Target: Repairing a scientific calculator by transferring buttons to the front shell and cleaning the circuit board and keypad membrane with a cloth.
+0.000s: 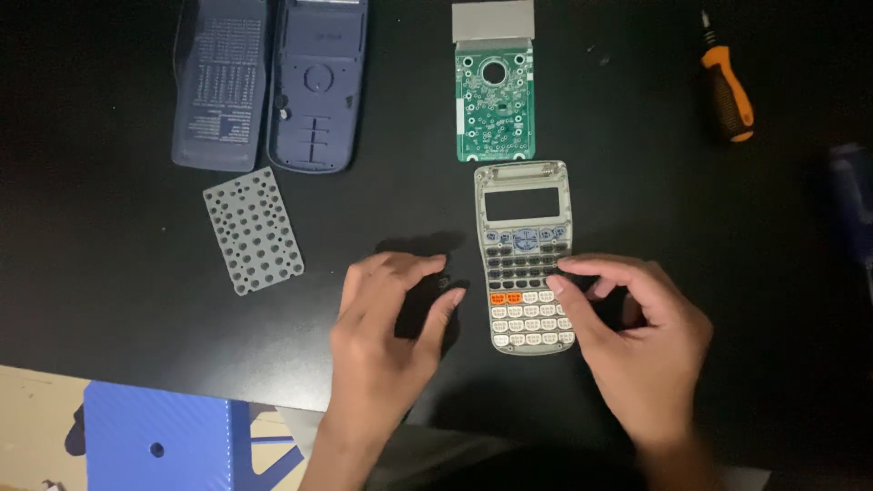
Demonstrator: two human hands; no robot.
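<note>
Hovered low over dark surface (109, 273): left hand (386, 341), grip loosely curled, holding nothing clear; right hand (637, 345), fingertips pressed on calculator front (526, 259). Mid key-seating, seemingly; called next for careful key alignment.

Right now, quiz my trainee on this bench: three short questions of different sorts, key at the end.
1. True or false: the right hand touches the dark key rows of the calculator front panel.
2. Which lies nearest the orange-handled screwdriver? A) the grey perforated keypad mat B) the green circuit board C) the blue back shell
3. Fill in: the left hand rests on the black table, just ____ of the front panel as the camera sees it.

Key: 1 true; 2 B; 3 left
</note>
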